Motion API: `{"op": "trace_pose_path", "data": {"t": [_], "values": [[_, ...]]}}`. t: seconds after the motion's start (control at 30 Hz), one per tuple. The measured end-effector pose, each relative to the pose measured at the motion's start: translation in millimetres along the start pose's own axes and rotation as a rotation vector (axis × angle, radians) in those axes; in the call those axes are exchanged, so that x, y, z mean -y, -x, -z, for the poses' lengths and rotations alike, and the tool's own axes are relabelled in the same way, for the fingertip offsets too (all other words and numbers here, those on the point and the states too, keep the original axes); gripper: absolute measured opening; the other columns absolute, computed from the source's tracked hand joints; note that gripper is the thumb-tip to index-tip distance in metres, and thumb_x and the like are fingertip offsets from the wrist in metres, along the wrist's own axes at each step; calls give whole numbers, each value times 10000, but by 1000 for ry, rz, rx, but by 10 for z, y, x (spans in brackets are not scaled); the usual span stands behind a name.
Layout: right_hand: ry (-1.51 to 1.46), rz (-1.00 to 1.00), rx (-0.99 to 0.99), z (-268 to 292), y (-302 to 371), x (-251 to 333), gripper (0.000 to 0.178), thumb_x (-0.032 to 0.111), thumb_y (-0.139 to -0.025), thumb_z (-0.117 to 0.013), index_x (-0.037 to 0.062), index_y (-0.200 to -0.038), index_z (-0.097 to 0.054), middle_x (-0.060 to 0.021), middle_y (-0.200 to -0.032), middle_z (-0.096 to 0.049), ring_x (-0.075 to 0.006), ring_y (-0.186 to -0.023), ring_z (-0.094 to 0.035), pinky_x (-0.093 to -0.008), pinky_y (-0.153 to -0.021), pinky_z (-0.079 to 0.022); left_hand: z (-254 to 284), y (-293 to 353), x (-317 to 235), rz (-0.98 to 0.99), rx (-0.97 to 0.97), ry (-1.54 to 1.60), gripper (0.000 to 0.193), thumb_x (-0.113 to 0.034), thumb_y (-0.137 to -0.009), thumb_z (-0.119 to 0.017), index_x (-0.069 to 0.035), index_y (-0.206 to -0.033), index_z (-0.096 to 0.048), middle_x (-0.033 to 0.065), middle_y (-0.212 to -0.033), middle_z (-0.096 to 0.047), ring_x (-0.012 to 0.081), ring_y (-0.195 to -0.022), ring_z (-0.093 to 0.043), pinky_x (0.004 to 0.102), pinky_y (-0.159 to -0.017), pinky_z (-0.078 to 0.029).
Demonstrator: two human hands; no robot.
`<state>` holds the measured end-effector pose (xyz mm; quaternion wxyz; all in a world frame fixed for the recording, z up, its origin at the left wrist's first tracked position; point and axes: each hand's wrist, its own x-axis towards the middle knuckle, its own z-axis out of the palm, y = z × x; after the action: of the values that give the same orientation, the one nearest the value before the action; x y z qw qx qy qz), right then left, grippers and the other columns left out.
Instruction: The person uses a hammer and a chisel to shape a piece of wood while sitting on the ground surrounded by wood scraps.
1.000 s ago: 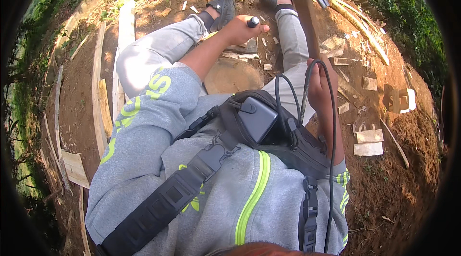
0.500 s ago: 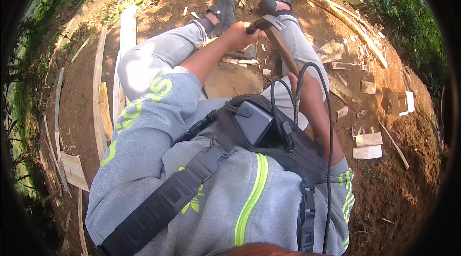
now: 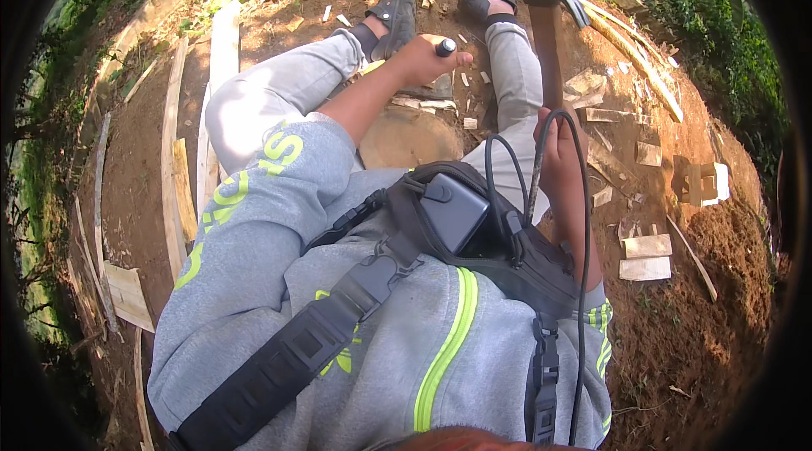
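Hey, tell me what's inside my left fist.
A dark, rod-like handle: its blunt end pokes out of your left hand. The hand covers the gripped part, and I can't make out what the handle belongs to.

Yellow-green lettering point(image 3: 238, 192) (partly lost in folds) runs along the grey sleeve point(image 3: 262, 231) behind the left grip point(image 3: 427, 60); farther back from that grip, a matching emblem point(image 3: 342, 360) is partly hidden by a black strap point(image 3: 271, 356).

Gap between hands point(image 3: 427, 60); cable point(image 3: 584, 307) loops over right.
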<state>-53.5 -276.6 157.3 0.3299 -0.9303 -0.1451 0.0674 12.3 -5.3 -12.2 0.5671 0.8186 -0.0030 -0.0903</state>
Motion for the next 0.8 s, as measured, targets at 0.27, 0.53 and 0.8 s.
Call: {"op": "trace_pose_path", "data": {"t": [0.27,0.53,0.8], "values": [[-43,-102,82,-6,-2,-9,332,279,-1126,-546,-42,-1053,-588,-117,-799,-595,-277,-742,-570,-363,-731,-487,14,61,-65,97,9,-50,586,-565,-994,-704,-13,-819,-619,107,-740,-558,219,-718,-497,427,-733,-485],[133,3,103,-29,66,28,340,321,-1121,-567,-8,-1043,-610,-89,-733,-556,-184,-704,-535,-351,-651,-443,-11,80,-17,-83,-24,-51,561,-529,-1012,-696,-14,-802,-616,98,-733,-572,222,-716,-479,432,-723,-479],[271,-7,141,-96,74,27,293,298,-1102,-577,11,-1124,-632,-259,-895,-692,-411,-818,-688,-432,-726,-514,-90,53,50,-202,-77,83,571,-552,-1011,-688,-18,-820,-620,108,-749,-571,236,-729,-512,428,-732,-481]]}}
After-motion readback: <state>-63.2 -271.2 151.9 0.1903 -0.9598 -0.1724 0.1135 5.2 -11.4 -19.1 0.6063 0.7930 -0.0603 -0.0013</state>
